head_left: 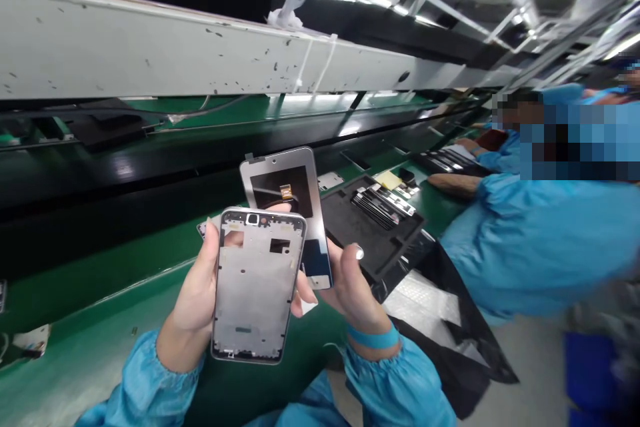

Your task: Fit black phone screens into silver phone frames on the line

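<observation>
My left hand [193, 293] is closed around a grey metal phone frame [255, 287], its thumb along the left edge and fingertips showing past the right edge. Small cutouts show near the frame's top. Partly behind it, a phone screen panel [317, 213] with a silvery border, a dark middle and a small gold flex connector is tilted toward me. My right hand [353, 280] grips this panel at its lower right edge, thumb raised, most fingers hidden behind it. Another part's corner [203, 228] pokes out beside my left thumb.
On the green bench [165, 313], a black foam tray [345, 220] holds a row of thin panels [383, 207]. Near it are a yellow pad [389, 179] and bubble wrap [425, 297]. At right sits a co-worker in a blue smock [540, 240]. Loose parts [33, 341] lie far left.
</observation>
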A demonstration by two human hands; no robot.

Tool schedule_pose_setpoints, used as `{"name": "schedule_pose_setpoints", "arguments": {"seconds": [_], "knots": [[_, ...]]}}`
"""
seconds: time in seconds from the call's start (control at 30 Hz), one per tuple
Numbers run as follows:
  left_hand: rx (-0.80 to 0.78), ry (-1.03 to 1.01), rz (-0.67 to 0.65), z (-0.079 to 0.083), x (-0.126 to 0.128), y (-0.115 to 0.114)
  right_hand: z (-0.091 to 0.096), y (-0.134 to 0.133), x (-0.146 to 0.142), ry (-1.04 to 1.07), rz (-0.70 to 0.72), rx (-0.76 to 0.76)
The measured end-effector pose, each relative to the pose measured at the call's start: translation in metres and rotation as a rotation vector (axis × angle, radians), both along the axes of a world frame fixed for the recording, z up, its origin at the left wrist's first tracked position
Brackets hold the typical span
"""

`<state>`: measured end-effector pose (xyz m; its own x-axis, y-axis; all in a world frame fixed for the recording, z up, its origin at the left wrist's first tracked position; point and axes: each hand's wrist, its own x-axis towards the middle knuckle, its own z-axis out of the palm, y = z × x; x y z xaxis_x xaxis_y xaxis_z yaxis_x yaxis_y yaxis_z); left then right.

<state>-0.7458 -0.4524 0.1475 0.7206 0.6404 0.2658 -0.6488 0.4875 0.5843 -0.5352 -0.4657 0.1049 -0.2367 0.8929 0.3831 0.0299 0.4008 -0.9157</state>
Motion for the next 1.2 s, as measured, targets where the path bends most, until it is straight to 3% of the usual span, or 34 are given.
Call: {"name": "schedule_pose_setpoints", "arguments": {"seconds": [0.07, 0.13, 0.3, 0.6, 0.73, 0.93, 1.2], "knots": [[-0.013, 0.021, 0.031, 0.001, 0.002, -0.002, 0.013, -0.007, -0.008, 0.122, 0.117, -0.142], [-0.060, 0.054, 0.091, 0.004, 0.004, -0.003, 0.015, -0.010, -0.011, 0.214, 0.100, -0.215], [-0.257, 0.104, 0.284, 0.013, 0.007, 0.008, 0.000, -0.016, 0.007, 0.241, -0.209, -0.200], [-0.250, 0.085, 0.411, 0.009, 0.006, 0.023, -0.013, -0.027, 0.032, 0.198, -0.289, -0.071], [-0.254, 0.129, 0.487, 0.010, 0.009, 0.023, -0.007, -0.035, 0.037, 0.052, -0.305, 0.032], [-0.287, 0.118, 0.594, 0.007, 0.017, 0.029, 0.029, -0.040, 0.037, -0.412, -0.209, 0.291], [-0.329, 0.109, 0.684, 0.007, 0.018, 0.035, 0.040, -0.042, 0.035, -0.663, -0.132, 0.321]]}}
